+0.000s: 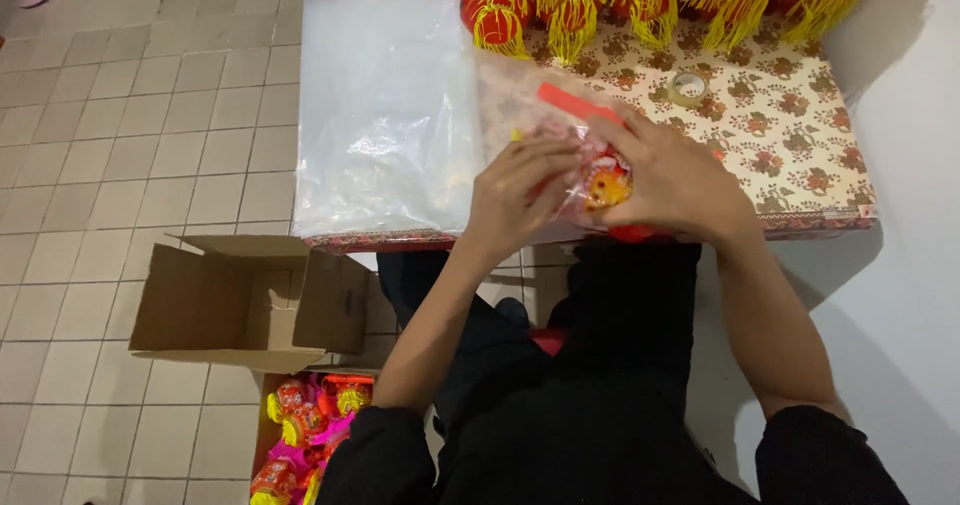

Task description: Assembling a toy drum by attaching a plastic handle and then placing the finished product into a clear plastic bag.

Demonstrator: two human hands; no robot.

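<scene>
We are bagging: our left hand (515,190) and right hand (672,180) both clasp a bagged lantern (603,180) at the table's (800,155) six-o'clock edge. Next, probably sealing its red strip (578,103), at twelve o'clock.

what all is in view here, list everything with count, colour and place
table: one, floral cream and red cover, top centre to right
clear plastic bags: a stack, count unclear, translucent, table's left part
tasselled lanterns: several, red with yellow fringe, table's far edge
tape roll: one, clear, on table right of centre
small lantern in bag: one, red and yellow, in a clear bag with a red strip, between both hands
cardboard box: one, brown, open, on tiled floor at left
packed lanterns: several, red, yellow, pink, bottom left
left hand: on the bag
right hand: on the bag
</scene>
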